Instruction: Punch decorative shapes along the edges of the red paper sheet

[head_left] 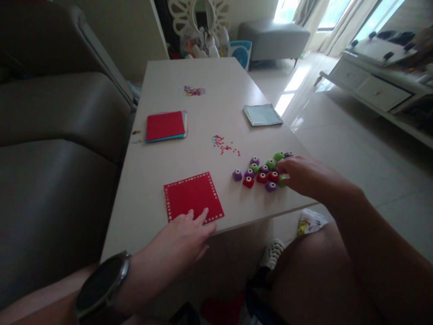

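Observation:
A red square card [191, 196] with a border of small punched holes lies near the table's front edge. My left hand [189, 232] rests on its near edge, fingers stretched out and holding nothing. To the right stands a group of small craft punches in purple [237, 175], red [248, 182] and green [270, 164]. My right hand [299, 176] reaches into the right side of this group, with its fingers bent down among the punches. The fingertips are partly hidden, so what they pinch cannot be made out.
A stack of coloured paper [165, 125] topped with red lies at the left. Red paper bits [225, 146] and a multicoloured pile of bits [194, 90] are on the table [135, 203]. A pale card [263, 115] with a punched border lies by the right edge. A sofa [57, 180] flanks the left.

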Tool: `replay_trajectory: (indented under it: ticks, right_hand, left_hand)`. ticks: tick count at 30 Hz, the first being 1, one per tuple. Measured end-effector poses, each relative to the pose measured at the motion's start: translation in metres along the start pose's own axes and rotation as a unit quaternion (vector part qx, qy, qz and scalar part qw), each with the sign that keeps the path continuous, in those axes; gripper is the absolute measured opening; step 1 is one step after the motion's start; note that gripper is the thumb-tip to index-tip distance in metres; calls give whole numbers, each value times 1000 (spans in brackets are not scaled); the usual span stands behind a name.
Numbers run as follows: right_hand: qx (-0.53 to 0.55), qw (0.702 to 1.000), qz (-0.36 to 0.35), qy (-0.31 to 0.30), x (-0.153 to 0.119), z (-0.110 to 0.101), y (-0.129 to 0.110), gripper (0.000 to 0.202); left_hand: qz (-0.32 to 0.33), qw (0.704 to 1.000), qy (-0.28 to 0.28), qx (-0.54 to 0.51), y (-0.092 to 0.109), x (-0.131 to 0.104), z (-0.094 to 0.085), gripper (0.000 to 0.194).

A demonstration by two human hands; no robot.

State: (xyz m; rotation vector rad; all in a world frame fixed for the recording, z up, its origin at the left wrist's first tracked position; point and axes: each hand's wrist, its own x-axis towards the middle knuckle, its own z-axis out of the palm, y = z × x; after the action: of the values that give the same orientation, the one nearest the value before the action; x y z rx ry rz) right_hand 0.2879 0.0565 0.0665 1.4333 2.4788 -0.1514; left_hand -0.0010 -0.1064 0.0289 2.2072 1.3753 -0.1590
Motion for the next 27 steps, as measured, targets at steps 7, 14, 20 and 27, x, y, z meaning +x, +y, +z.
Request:
replay_trajectory:
  ticks: [7, 14, 20, 27]
  right_hand:
    - [5, 999, -13, -45, 12, 23, 25, 15]
    - [7, 997, -10, -71, 16, 25, 24, 18]
    - [-45, 994, -24, -97, 19, 22, 20, 14]
    - [-41, 990, -43, -125, 15, 22, 24, 13]
  left_hand:
    - [5, 1000, 6, 23, 2, 2, 1, 34]
    - [-23, 997, -9, 77, 8, 7, -3, 37]
    - [-14, 998, 16, 55, 7, 6, -2, 37]
    - [-24, 998, 12, 65, 10, 7, 3, 44]
